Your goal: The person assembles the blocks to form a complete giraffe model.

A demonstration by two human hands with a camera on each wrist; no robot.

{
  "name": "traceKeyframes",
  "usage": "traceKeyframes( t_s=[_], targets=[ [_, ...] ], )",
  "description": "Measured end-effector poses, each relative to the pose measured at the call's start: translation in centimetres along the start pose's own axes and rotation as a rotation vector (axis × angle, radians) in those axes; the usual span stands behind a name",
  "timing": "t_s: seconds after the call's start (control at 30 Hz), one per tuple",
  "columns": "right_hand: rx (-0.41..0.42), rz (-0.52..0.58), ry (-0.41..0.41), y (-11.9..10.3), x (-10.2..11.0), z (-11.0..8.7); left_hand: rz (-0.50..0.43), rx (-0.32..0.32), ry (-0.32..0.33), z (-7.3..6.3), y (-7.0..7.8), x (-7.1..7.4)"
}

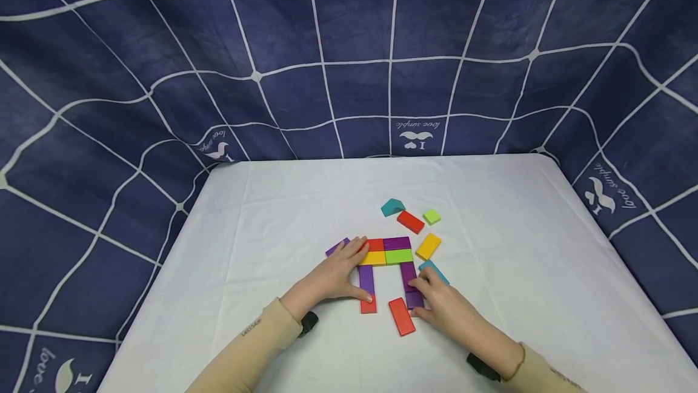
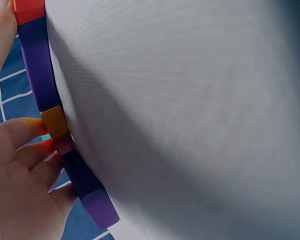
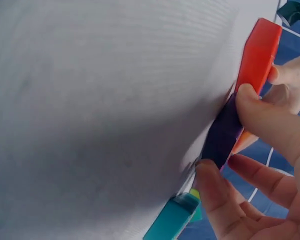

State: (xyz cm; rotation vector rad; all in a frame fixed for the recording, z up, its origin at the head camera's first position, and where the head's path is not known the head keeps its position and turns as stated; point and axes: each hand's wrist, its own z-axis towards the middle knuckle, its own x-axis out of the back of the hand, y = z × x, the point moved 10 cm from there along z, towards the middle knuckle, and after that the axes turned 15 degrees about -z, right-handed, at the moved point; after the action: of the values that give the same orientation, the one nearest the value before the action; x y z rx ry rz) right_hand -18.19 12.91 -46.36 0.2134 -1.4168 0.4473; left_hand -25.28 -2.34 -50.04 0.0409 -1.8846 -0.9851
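Observation:
Flat coloured blocks form an arch shape on the white table. Its top has a red block [image 1: 375, 244] and a purple block [image 1: 397, 243] over a yellow block [image 1: 374, 258] and a green block [image 1: 399, 256]. The left leg is a violet block [image 1: 366, 278] and a red end block [image 1: 368, 307]. My left hand [image 1: 332, 275] lies spread along the left side, fingertips at the top corner, thumb at the red end block. My right hand [image 1: 447, 308] pinches the lower purple block [image 1: 414, 300] of the right leg, below another purple block [image 1: 408, 275].
A loose red block [image 1: 402, 317] lies between the legs' lower ends. A violet block [image 1: 337, 247] is partly behind my left hand. Right and behind lie a blue block [image 1: 437, 272], yellow block [image 1: 428, 246], lime block [image 1: 431, 217], red block [image 1: 411, 221] and teal block [image 1: 392, 207].

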Motion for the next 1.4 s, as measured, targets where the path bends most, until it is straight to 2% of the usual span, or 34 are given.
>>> traceKeyframes(
  t_s=[0.13, 0.2, 0.4, 0.5, 0.7, 0.87, 0.93, 1.0, 1.13, 1.27, 1.4],
  targets=[
    [0.0, -0.002, -0.015, 0.0, 0.3, -0.1, 0.01, -0.009, -0.007, 0.1, 0.0, -0.1],
    [0.031, 0.008, -0.035, -0.4, 0.5, -0.1, 0.013, -0.01, -0.005, 0.1, 0.0, -0.1],
    [0.26, 0.009, -0.177, -2.7, -0.2, -0.6, 0.015, 0.012, 0.013, 0.0, -0.1, -0.2],
    [0.339, -0.022, -0.224, -3.6, -0.9, -0.9, 0.008, 0.024, 0.008, -0.2, -0.3, -0.5],
    [0.371, -0.064, -0.206, -4.1, -1.2, -0.6, 0.012, 0.012, 0.012, -0.3, -0.2, -0.5],
    [0.364, 0.003, -0.164, -3.8, -0.6, 0.2, 0.019, 0.002, 0.014, -0.2, -0.1, -0.3],
    [0.34, 0.025, -0.116, -3.1, 0.2, 0.8, 0.018, 0.005, 0.012, -0.2, -0.1, -0.3],
    [0.275, 0.033, -0.065, -1.7, 1.3, 1.9, 0.022, 0.005, 0.008, -0.1, -0.1, -0.3],
    [0.058, 0.033, -0.005, 3.2, 3.3, 4.8, 0.022, 0.0, -0.003, -0.1, 0.0, -0.4],
    [-0.152, 0.098, -0.05, 8.9, 3.4, 7.4, 0.017, 0.002, -0.002, -0.3, 0.0, -0.3],
    [-0.287, 0.117, -0.113, 13.5, 2.3, 8.7, 0.015, 0.0, 0.0, -0.3, 0.0, -0.3]
  ],
)
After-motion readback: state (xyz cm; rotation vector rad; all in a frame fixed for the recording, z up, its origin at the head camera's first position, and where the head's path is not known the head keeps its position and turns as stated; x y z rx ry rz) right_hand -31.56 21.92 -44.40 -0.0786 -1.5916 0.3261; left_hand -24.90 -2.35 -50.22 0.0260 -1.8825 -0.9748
